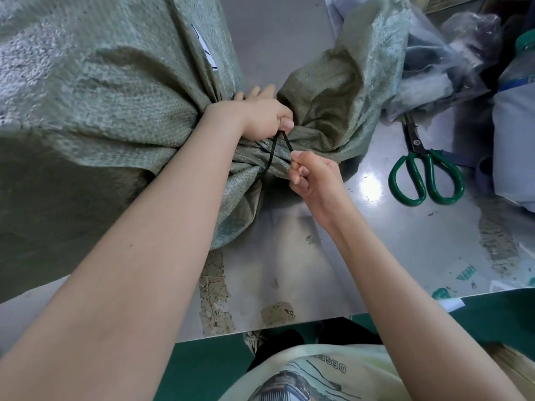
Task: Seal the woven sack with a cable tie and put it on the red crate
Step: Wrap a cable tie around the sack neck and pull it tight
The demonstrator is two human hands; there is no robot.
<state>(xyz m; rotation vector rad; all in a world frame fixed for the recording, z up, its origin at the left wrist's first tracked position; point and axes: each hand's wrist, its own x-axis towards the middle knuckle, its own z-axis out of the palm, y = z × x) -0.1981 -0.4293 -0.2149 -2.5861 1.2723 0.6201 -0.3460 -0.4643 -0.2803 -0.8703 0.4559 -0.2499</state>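
Note:
A large green woven sack (95, 105) lies on the metal table, filling the left half of the view. Its neck is bunched at the centre and its loose mouth (333, 91) flares out to the right. A thin black cable tie (273, 153) loops around the bunched neck. My left hand (263, 117) grips the neck from above and pinches one end of the tie. My right hand (312, 175) pinches the other end just below and to the right. No red crate is in view.
Green-handled scissors (425, 172) lie on the metal table (376, 256) to the right of my hands. Clear plastic bags with dark contents (440, 62) are piled at the back right. The table's front edge runs below my forearms, with green floor beneath.

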